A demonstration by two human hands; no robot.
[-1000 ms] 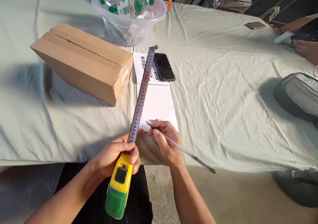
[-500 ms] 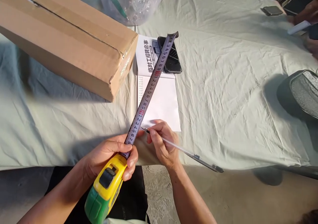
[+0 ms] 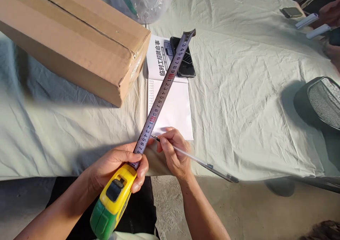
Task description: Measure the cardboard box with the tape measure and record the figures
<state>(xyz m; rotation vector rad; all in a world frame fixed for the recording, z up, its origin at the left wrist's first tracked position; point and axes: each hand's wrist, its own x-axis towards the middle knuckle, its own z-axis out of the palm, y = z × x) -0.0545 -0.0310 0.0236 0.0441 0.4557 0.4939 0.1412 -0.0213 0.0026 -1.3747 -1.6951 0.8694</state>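
Observation:
My left hand (image 3: 123, 163) grips a yellow and green tape measure (image 3: 114, 197) where the blade leaves the case. The metal blade (image 3: 164, 91) is pulled out and slants up and to the right, its hooked end above a dark phone (image 3: 186, 61). Between the fingers of my right hand (image 3: 175, 151) is a clear pen (image 3: 196, 158), its tip close to the blade's edge; whether it touches cannot be made out. Beneath the blade lies an opened paper pad (image 3: 175, 109) with a printed upper page, on which the phone rests.
A cardboard box (image 3: 79, 41) stands left of the pad. Behind it is a clear plastic tub (image 3: 151, 2) with a green item inside. At right sits a grey mesh-topped object (image 3: 318, 101). Another person's hand (image 3: 329, 15) is near white sticks (image 3: 306, 21) at the far right.
The blade's hooked end has shifted slightly up and to the right. Both hands keep their holds. At the far right, a second white stick has come into view by the other person's hand.

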